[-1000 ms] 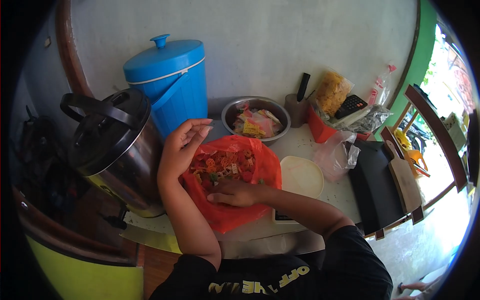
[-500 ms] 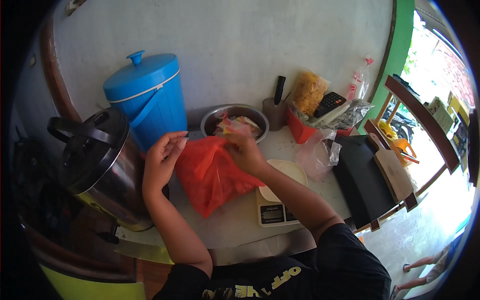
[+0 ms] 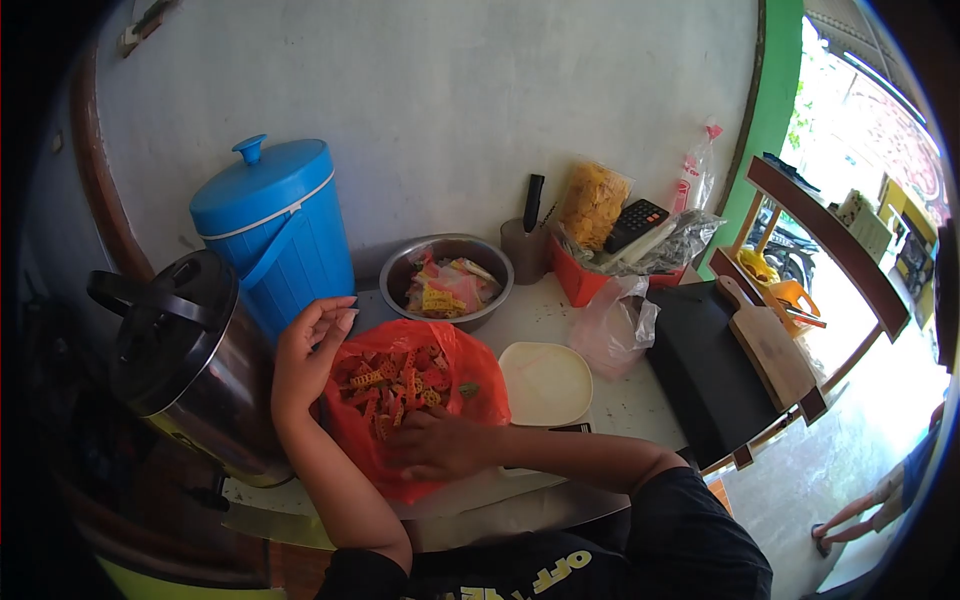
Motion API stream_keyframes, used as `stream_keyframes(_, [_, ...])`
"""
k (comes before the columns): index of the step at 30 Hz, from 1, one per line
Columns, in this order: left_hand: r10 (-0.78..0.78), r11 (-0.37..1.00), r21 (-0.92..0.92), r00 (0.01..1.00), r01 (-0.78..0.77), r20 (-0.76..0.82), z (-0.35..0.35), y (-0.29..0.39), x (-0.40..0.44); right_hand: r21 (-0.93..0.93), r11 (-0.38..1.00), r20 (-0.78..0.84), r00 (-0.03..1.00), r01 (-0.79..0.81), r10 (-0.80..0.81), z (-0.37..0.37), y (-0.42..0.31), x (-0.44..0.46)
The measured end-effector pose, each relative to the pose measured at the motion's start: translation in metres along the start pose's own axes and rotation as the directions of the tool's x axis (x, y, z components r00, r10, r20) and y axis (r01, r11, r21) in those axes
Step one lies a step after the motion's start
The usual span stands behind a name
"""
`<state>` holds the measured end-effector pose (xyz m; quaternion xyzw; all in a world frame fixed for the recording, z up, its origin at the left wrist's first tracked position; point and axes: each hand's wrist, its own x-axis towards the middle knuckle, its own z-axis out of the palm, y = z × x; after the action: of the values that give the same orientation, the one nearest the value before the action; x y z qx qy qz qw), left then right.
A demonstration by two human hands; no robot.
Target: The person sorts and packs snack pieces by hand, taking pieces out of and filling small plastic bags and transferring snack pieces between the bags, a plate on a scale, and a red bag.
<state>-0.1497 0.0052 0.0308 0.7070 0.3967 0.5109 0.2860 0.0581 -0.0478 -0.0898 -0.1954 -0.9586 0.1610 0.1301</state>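
Note:
A red plastic bag (image 3: 475, 385) sits on the table, its mouth spread wide. Inside are many small dry snack pieces (image 3: 400, 385), red and yellow, some wheel-shaped and some ladder-shaped. My left hand (image 3: 305, 355) is at the bag's left edge, loosely curled, thumb apart from the fingers. Lying over the near rim of the bag is my right hand (image 3: 445, 445), its fingers spread; some fingertips are hard to see against the bag. A kitchen scale with a cream plate (image 3: 545, 385) stands just right of the bag, partly covered by my right forearm.
Behind the bag is a metal bowl (image 3: 447, 245) holding packaged pieces. A blue cooler (image 3: 280, 230) and a steel flask (image 3: 200, 370) stand left. On the right are a red box (image 3: 572, 280), a clear plastic bag (image 3: 612, 330), a black case (image 3: 700, 365) and a wooden board (image 3: 770, 345).
The red bag has gone from gathered to wide open, showing the snack pieces. My right hand moved from its top down to the near rim. The view has shifted slightly.

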Motion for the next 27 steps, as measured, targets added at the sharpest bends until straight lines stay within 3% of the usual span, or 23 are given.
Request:
stream_keyframes(3, [-0.009, 1.000, 0.023, 1.000, 0.009, -0.004, -0.003, -0.001, -0.001, -0.087, 0.994, -0.086, 0.994, 0.067, -0.074, 0.014, 0.008, -0.006])
stream_keyframes(6, [-0.011, 1.000, 0.027, 1.000, 0.012, -0.011, -0.004, -0.001, -0.002, -0.015, 0.995, -0.163, 0.982, 0.094, -0.095, 0.012, 0.010, -0.006])
stream_keyframes(9, [-0.016, 0.999, 0.028, 1.000, 0.016, -0.012, -0.004, -0.002, -0.001, 0.237, 0.965, -0.308, 0.951, 0.117, -0.039, -0.011, 0.012, -0.004])
stream_keyframes(12, [-0.019, 0.999, 0.032, 1.000, 0.019, -0.007, -0.003, -0.002, 0.000, 0.313, 0.939, -0.144, 0.970, -0.144, 0.196, -0.046, 0.015, -0.011])
stream_keyframes(15, [-0.019, 0.999, 0.039, 1.000, 0.019, -0.007, -0.001, -0.002, 0.000, 0.054, 0.992, -0.296, 0.947, -0.117, 0.128, -0.045, 0.036, -0.019])
stream_keyframes(21, [-0.032, 0.997, 0.070, 0.999, 0.033, -0.005, 0.002, -0.003, 0.001, 0.047, 0.984, -0.427, 0.887, -0.173, 0.176, -0.057, 0.046, -0.024])
stream_keyframes(24, [-0.096, 0.989, 0.117, 0.995, 0.090, 0.041, 0.002, 0.002, 0.002, 0.021, 0.962, -0.367, 0.893, -0.271, 0.260, -0.062, 0.041, -0.025])
stream_keyframes(27, [-0.103, 0.986, 0.136, 0.994, 0.098, 0.032, 0.001, 0.002, 0.002, 0.066, 0.972, -0.372, 0.898, -0.227, 0.235, -0.059, 0.033, -0.020])
